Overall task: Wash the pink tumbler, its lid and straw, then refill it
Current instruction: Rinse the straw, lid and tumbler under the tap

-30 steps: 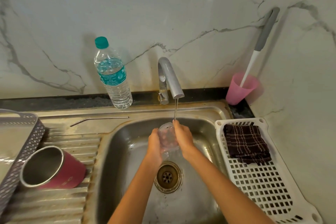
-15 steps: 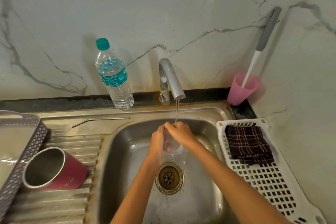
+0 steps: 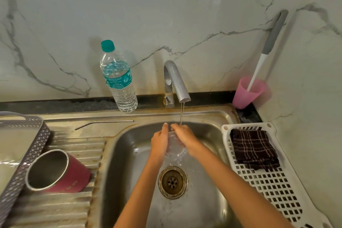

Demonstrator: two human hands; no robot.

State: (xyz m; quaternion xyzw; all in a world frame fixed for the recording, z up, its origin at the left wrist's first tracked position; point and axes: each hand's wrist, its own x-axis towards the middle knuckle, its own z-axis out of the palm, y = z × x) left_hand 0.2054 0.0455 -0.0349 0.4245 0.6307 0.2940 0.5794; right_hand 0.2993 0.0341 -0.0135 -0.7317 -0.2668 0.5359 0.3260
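Both my hands are over the steel sink (image 3: 127,155), holding the clear lid (image 3: 175,151) between them just above the drain (image 3: 173,182). My left hand (image 3: 159,142) grips the lid's left edge and my right hand (image 3: 186,138) has its fingers (image 3: 174,127) curled over the top rim. A thin stream of water (image 3: 182,114) falls from the tap (image 3: 176,81) onto my right fingers. The pink tumbler (image 3: 61,172) lies on its side on the ribbed drainboard to my left, its open steel mouth toward me, touching a grey perforated basket (image 3: 27,153); faint letters run along its wall, too blurred to read. The metal straw (image 3: 103,123) lies on the rim behind the drainboard. A capped water bottle (image 3: 119,79) stands at the back beside the tap; its teal label begins with a white "S", the rest unreadable. In the corner of the dark desk a pink cup (image 3: 247,92) holds a brush (image 3: 266,50). To my right a checked cloth (image 3: 253,148) lies folded in a white slotted tray (image 3: 277,190).
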